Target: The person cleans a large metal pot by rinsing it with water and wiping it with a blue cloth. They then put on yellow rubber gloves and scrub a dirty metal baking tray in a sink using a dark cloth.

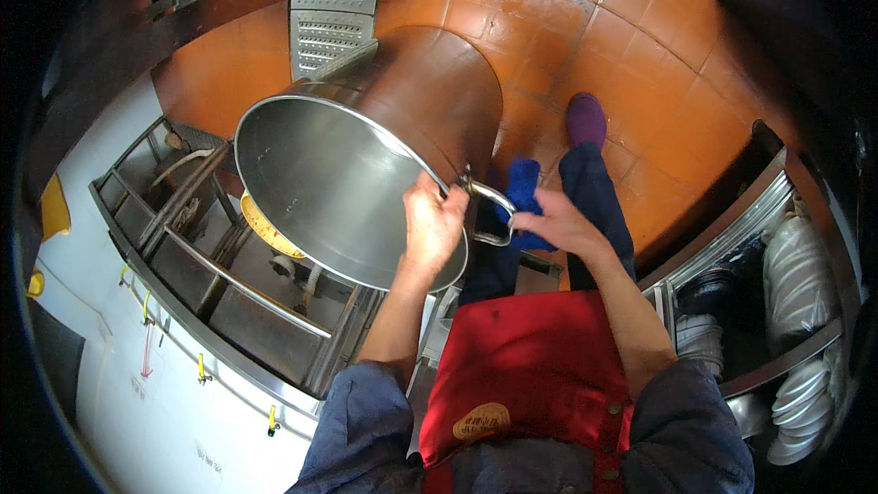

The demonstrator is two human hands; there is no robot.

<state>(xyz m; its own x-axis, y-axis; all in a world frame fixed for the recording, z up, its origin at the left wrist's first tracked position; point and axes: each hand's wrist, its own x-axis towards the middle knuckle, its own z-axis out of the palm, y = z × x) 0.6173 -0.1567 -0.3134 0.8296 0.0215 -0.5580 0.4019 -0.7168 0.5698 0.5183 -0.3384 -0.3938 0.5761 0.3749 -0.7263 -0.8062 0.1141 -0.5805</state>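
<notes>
A large stainless steel stockpot (439, 82) lies tipped towards me, its mouth and shiny inner wall facing up and left. My left hand (435, 223) grips the pot's rim near the side handle, thumb towards the handle. In my right hand (566, 223) is a blue cloth (523, 182), bunched against the metal loop handle (492, 199); the fingertips meet the handle's outer end. Part of the cloth is hidden behind the fingers. Below the pot's mouth, a yellow-rimmed bowl or basin (271, 230) is partly covered by it.
A metal-framed stove or sink unit (226, 288) with bars and yellow valves (202, 367) stands at left. Orange floor tiles (658, 82) and a perforated drain grate (333, 41) lie beyond the pot. At right, a rack (782, 357) holds wrapped stacks of dishes (796, 281).
</notes>
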